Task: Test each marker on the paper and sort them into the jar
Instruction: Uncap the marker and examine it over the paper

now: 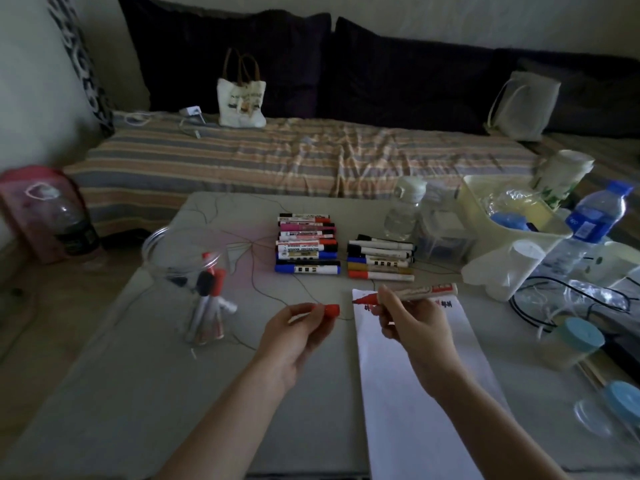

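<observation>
My right hand (414, 323) grips an uncapped red marker (420, 292), its tip pointing left just above the top left corner of the white paper strip (415, 382). Red marks show on the paper near its top edge. My left hand (294, 330) pinches the red cap (331, 310), a short gap from the marker's tip. A clear jar (187, 261) stands to the left with a few markers (207, 306) upright in it. Two stacks of markers lie behind the hands: a larger stack (306, 243) and a smaller stack (379, 258).
Water bottles (405, 209), a yellowish bin (502, 209), a white container (509, 268), black cables (568, 299) and blue-lidded jars (575, 341) crowd the table's right side. A striped sofa with a tote bag (240, 98) lies behind the table. A pink object (41, 209) stands far left.
</observation>
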A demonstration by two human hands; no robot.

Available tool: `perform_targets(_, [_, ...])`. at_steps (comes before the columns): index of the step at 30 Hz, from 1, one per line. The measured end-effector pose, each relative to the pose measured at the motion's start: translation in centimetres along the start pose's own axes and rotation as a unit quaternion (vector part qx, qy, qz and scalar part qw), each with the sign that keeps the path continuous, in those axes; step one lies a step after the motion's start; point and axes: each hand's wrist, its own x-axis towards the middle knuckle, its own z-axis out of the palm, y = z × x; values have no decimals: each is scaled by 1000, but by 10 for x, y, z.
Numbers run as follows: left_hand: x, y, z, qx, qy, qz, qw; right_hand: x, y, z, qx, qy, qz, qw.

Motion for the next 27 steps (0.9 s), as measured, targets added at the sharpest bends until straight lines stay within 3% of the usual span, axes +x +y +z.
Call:
perform_targets(4, [0, 6, -5, -57, -17, -11, 998, -4, -2, 12, -43, 19, -3, 999])
perform_targets(19, [-1, 9, 2, -30, -30, -23, 999, 0, 1, 23, -50, 9, -22, 998])
perform_targets(22, [-3, 6, 6, 20, -48, -12, 999, -1, 5, 26, -59, -5, -24, 998])
perform_targets(27, [-6, 1, 9, 45, -17, 45, 998, -1, 10, 28, -17, -16, -6, 1000])
